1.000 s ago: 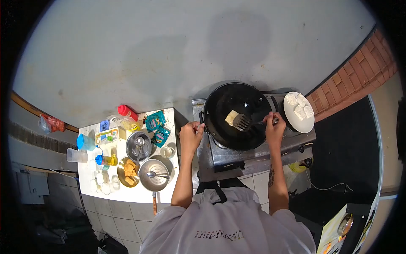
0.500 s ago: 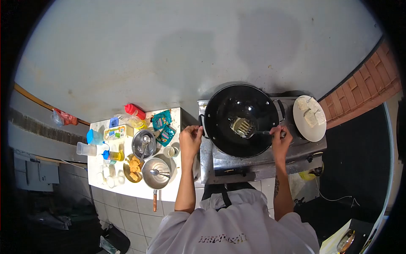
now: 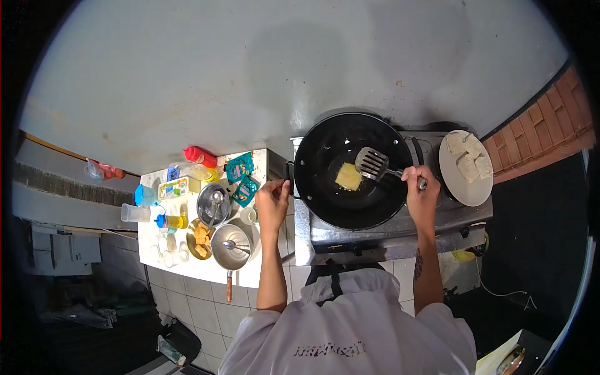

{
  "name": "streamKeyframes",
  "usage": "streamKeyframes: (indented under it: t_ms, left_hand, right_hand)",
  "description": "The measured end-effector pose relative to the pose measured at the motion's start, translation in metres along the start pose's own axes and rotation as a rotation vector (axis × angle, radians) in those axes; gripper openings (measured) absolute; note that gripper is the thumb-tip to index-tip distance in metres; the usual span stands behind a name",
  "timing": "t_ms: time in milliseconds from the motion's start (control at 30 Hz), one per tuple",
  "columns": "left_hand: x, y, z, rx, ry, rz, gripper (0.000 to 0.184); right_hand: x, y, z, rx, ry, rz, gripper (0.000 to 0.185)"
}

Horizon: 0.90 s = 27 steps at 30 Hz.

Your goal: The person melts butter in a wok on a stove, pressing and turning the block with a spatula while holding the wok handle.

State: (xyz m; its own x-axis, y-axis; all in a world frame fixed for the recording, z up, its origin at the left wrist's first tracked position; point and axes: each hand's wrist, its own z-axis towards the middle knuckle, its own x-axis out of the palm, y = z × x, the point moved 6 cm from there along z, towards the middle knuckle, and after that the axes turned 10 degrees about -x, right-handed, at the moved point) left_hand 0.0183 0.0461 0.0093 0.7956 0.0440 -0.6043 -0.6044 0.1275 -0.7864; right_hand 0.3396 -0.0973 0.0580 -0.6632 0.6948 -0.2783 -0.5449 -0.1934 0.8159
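A black wok sits on the stove, with one pale yellow piece of food lying in it. My right hand is closed round the handle of a slotted spatula, whose head is over the wok just up and right of the piece. At the wok's left side, my left hand pinches the wok's loop handle. A white oval plate with several whitish pieces stands right of the wok.
On the white table at the left are a saucepan, a metal bowl, a bowl with fried pieces, green packets, a red bottle and several jars. The steel stove has a wall behind it.
The spatula has come off the food piece and moved up and right, and the piece now shows whole and flat. The view has shifted. My left hand stays at the wok handle.
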Motion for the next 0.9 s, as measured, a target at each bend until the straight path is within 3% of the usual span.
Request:
streamKeyframes:
  t_ms: [467, 900]
  left_hand:
    - [-0.001, -0.009, -0.002, 0.0, -0.019, 0.085, 0.024]
    - [0.0, -0.002, -0.004, -0.037, -0.024, 0.054, 0.025]
  right_hand:
    - [0.025, -0.004, -0.004, -0.081, 0.23, -0.023, 0.019]
    - [0.036, 0.008, 0.003, -0.133, 0.23, 0.016, 0.017]
